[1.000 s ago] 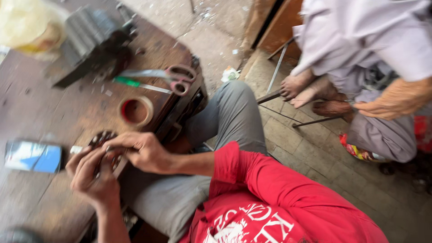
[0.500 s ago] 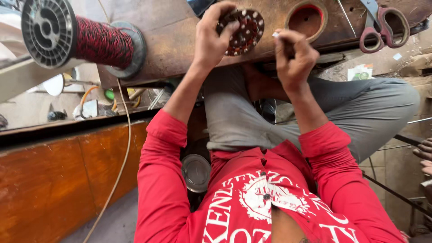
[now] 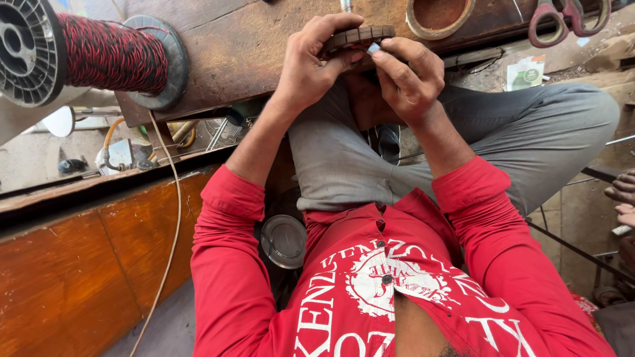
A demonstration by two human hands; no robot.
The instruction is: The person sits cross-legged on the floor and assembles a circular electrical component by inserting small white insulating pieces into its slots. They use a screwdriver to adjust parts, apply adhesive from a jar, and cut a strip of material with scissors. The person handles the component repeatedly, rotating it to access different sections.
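My left hand (image 3: pixel 309 61) grips a round dark slotted disc (image 3: pixel 360 34) at the near edge of a worn brown worktable (image 3: pixel 231 59). The disc is seen edge-on, with its rim ridges showing. My right hand (image 3: pixel 409 74) is right beside it. Thumb and forefinger pinch a small pale piece (image 3: pixel 374 47) against the disc's rim. Both hands touch the disc over my lap, which is in grey trousers (image 3: pixel 344 165). My sleeves are red.
A large spool of red-and-black wire (image 3: pixel 109 56) stands at the table's left. A tan tape ring (image 3: pixel 440 14) and red-handled scissors (image 3: pixel 570 13) lie at the top right. A round metal lid (image 3: pixel 284 239) is under the table. Another person's feet (image 3: pixel 622 193) are at the right edge.
The disc has turned from face-up to edge-on in my left hand. My right hand has moved in against its rim. The view has swung from the tabletop down onto my lap.
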